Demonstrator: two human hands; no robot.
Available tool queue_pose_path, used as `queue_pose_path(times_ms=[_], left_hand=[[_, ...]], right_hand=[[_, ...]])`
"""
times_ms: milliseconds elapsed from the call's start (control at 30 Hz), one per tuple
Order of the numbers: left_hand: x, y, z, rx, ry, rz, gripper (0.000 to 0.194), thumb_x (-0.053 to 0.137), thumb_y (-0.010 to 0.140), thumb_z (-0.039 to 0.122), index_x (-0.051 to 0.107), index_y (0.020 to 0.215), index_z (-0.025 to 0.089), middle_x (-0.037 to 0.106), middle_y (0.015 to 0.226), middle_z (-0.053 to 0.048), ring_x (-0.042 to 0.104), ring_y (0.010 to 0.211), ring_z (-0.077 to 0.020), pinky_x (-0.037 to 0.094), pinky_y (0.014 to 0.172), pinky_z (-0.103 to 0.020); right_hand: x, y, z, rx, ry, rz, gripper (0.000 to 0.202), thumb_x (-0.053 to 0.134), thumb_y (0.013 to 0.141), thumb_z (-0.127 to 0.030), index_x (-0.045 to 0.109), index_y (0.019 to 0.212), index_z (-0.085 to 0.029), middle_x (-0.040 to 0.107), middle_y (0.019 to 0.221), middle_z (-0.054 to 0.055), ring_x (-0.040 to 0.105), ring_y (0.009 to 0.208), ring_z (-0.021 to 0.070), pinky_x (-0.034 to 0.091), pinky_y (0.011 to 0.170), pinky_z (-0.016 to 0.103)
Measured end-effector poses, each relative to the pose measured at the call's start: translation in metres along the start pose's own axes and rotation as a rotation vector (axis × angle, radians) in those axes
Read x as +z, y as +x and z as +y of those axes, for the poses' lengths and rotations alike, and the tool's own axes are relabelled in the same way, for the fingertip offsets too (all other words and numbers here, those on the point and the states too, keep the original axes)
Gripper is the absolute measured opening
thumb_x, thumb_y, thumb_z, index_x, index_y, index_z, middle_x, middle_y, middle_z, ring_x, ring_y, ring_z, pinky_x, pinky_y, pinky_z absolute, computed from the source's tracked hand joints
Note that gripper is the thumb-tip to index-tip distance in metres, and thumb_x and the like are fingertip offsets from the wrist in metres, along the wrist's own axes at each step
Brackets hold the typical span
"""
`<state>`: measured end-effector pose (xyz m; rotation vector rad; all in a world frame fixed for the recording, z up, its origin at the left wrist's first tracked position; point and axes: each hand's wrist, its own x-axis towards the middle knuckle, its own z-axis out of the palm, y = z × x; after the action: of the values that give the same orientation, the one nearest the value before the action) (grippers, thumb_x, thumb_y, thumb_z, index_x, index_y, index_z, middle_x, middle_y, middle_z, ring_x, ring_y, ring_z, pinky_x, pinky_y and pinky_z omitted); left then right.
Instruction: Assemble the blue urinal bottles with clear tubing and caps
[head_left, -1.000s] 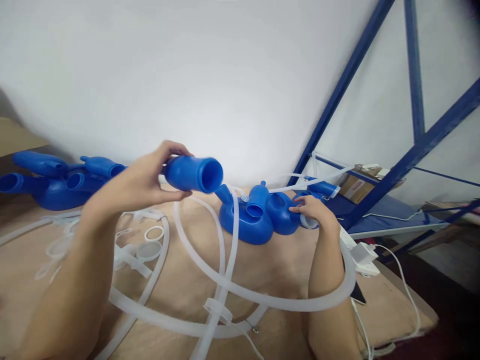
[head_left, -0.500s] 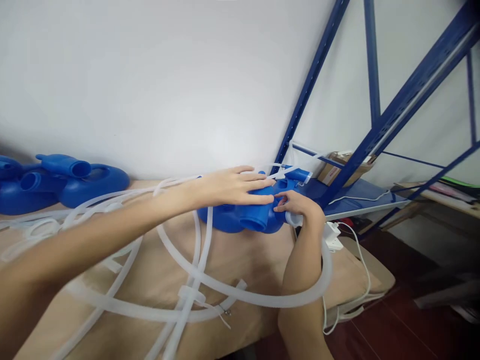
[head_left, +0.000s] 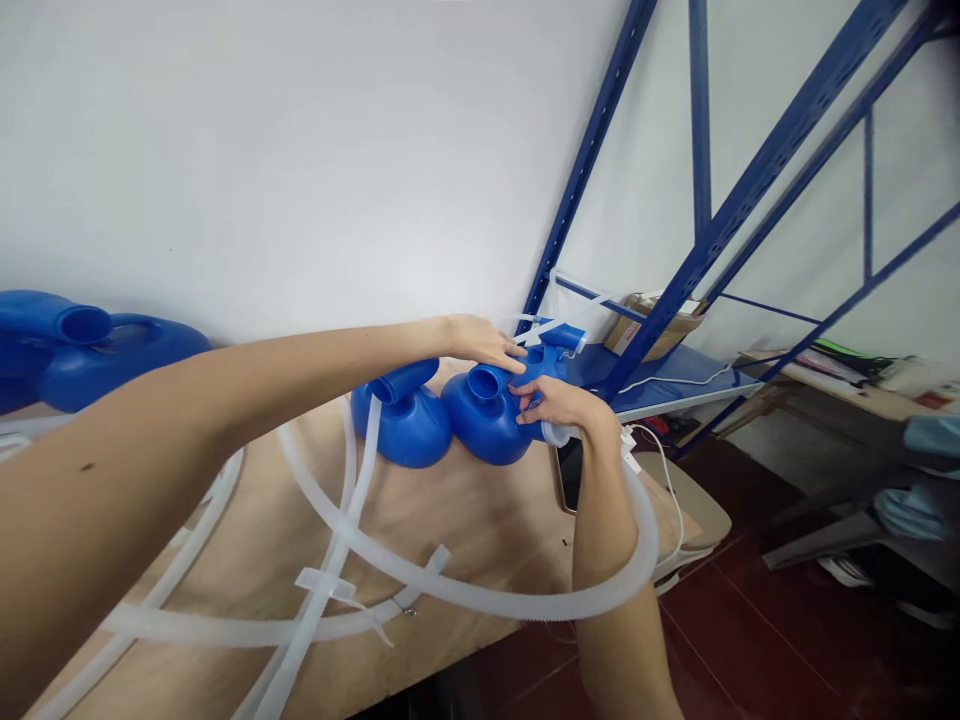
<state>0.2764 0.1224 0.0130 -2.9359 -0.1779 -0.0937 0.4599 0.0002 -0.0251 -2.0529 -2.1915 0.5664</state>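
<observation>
Blue bottle (head_left: 489,432) near the surface's (head_left: 495,525) far right corner. Left hand (head_left: 480,340) loosely spread by its neck (head_left: 489,382), right hand (head_left: 556,402) half-curled at its side; firm hold, can't tell. Probably light, stiff, slick (hollow plastic, I judge); grip the neck.

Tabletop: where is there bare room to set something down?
One bare patch of table lies between the two middle bottles and the looped hose, left of the phone; another below the left arm, between hoses. It's crowded around the left hand and right hand, and lower left, where hoses cross.
</observation>
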Motion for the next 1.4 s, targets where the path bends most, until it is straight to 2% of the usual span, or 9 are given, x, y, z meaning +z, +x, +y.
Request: queue_pose_path(times_ms=[167, 300, 500, 600, 767, 900, 1167, 1300, 1400], left_hand=[[-0.002, 0.012, -0.013, -0.003, 0.164, -0.075, 0.065, 0.051, 0.088, 0.001, 0.063, 0.132, 0.047, 0.063, 0.144, -0.001, 0.065, 0.110, -0.0223, 0.046, 0.083, -0.034], [0.004, 0.005, -0.013, -0.102, 0.179, -0.083, 0.071, 0.049, 0.092, 0.007, 0.050, 0.150, 0.047, 0.072, 0.121, -0.008, 0.067, 0.096, -0.0239, 0.046, 0.086, -0.037], [0.021, -0.011, -0.009, -0.367, -0.279, -0.121, 0.089, 0.065, 0.087, 0.031, 0.023, 0.166, 0.033, 0.064, 0.145, -0.011, 0.064, 0.115, -0.0289, 0.047, 0.098, -0.037], [0.028, -0.005, -0.014, -0.350, -0.357, -0.173, 0.092, 0.073, 0.076, 0.028, 0.038, 0.161, 0.023, 0.065, 0.144, -0.013, 0.063, 0.118, -0.0282, 0.049, 0.099, -0.034], [0.031, 0.008, -0.027, -0.364, -0.401, -0.300, 0.054, 0.077, 0.077, 0.021, 0.068, 0.130, 0.017, 0.074, 0.126, -0.009, 0.067, 0.107, -0.0264, 0.053, 0.095, -0.036], [0.033, 0.010, -0.033, -0.386, -0.380, -0.394, 0.034, 0.068, 0.098, 0.036, 0.067, 0.124, 0.015, 0.068, 0.126, -0.010, 0.068, 0.108, -0.0250, 0.059, 0.094, -0.045], [0.040, 0.010, -0.029, -0.420, -0.320, -0.398, 0.036, 0.066, 0.099, 0.037, 0.064, 0.129, 0.016, 0.065, 0.131, -0.011, 0.066, 0.112, -0.0260, 0.059, 0.094, -0.046], [0.039, 0.011, -0.026, -0.414, -0.314, -0.394, 0.037, 0.066, 0.100, 0.037, 0.064, 0.129, 0.016, 0.065, 0.131, -0.011, 0.066, 0.112, -0.0259, 0.059, 0.094, -0.046], [0.037, 0.009, -0.024, -0.412, -0.309, -0.397, 0.037, 0.066, 0.099, 0.037, 0.064, 0.129, 0.016, 0.065, 0.131, -0.011, 0.066, 0.112, -0.0258, 0.059, 0.094, -0.046]], right_hand=[[-0.004, 0.004, 0.002, 0.004, -0.043, -0.014, 0.024, 0.082, 0.077, -0.026, 0.080, 0.099, -0.018, 0.079, 0.096, 0.003, 0.072, 0.091, 0.0226, 0.054, 0.083, 0.027], [0.001, -0.003, -0.007, 0.074, -0.122, 0.058, 0.044, 0.082, 0.081, -0.029, 0.075, 0.123, -0.021, 0.079, 0.109, 0.004, 0.074, 0.103, 0.0235, 0.054, 0.090, 0.028], [0.024, -0.027, -0.032, 0.295, -0.352, 0.311, 0.037, 0.062, 0.098, -0.039, 0.074, 0.121, -0.011, 0.072, 0.123, 0.026, 0.069, 0.117, 0.0426, 0.052, 0.094, 0.049], [0.031, -0.032, -0.037, 0.269, -0.421, 0.338, 0.032, 0.054, 0.102, -0.033, 0.074, 0.115, -0.012, 0.074, 0.117, 0.025, 0.071, 0.114, 0.0407, 0.053, 0.092, 0.046], [0.036, -0.028, -0.031, 0.241, -0.493, 0.380, 0.036, 0.044, 0.106, -0.031, 0.074, 0.112, -0.012, 0.075, 0.115, 0.025, 0.073, 0.110, 0.0382, 0.052, 0.086, 0.041], [0.040, -0.026, -0.025, 0.273, -0.505, 0.434, 0.040, 0.037, 0.109, -0.030, 0.072, 0.112, -0.012, 0.075, 0.115, 0.024, 0.074, 0.106, 0.0347, 0.051, 0.083, 0.037], [0.047, -0.041, -0.027, 0.174, -0.583, 0.642, 0.049, 0.035, 0.110, -0.036, 0.044, 0.156, -0.023, 0.074, 0.114, 0.014, 0.071, 0.101, 0.0313, 0.051, 0.081, 0.037], [0.063, -0.063, -0.020, 0.009, -0.832, 0.691, 0.066, 0.060, 0.101, -0.040, 0.039, 0.160, -0.020, 0.063, 0.137, 0.023, 0.059, 0.125, 0.0399, 0.045, 0.105, 0.051], [0.079, -0.075, -0.009, 0.008, -0.996, 0.725, 0.072, 0.061, 0.098, -0.028, 0.033, 0.162, -0.011, 0.053, 0.150, 0.029, 0.047, 0.139, 0.0469, 0.033, 0.114, 0.065]])
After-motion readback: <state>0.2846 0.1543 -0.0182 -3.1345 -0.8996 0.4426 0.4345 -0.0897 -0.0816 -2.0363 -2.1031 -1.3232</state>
